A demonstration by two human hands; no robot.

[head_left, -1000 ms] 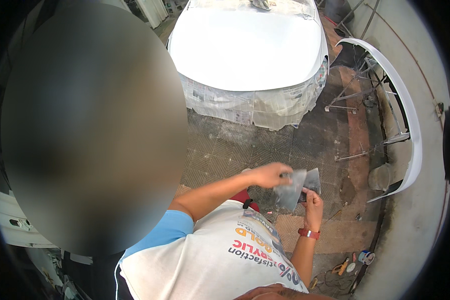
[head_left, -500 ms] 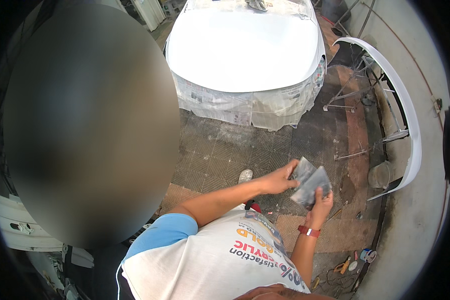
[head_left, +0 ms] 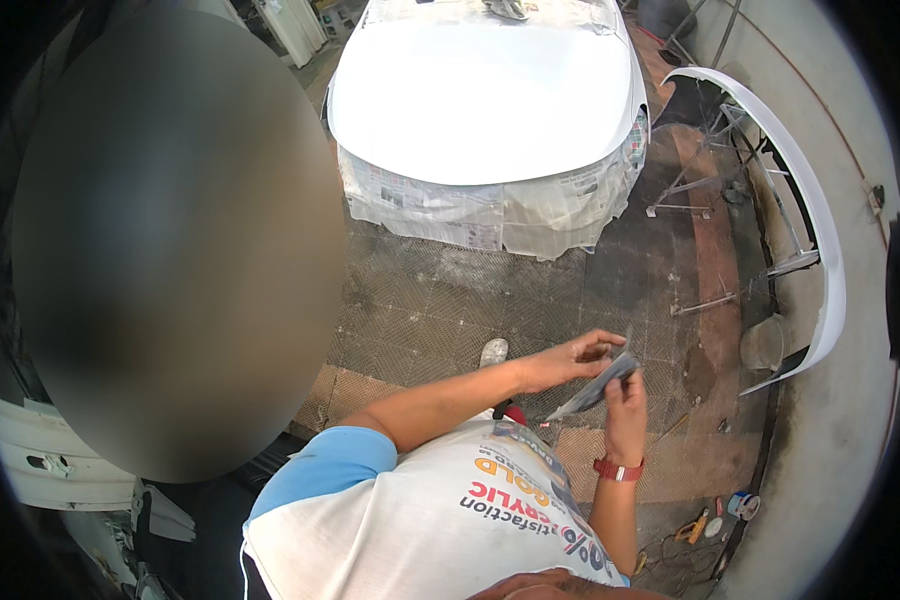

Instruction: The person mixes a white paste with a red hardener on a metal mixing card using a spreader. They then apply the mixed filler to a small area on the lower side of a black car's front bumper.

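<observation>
Head-worn fisheye view, from above, facing downward

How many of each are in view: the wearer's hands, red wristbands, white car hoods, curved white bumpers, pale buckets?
Hands: 2, the left hand and the right hand
Red wristband: 1
White car hood: 1
Curved white bumper: 1
Pale bucket: 1
Total: 6
</observation>
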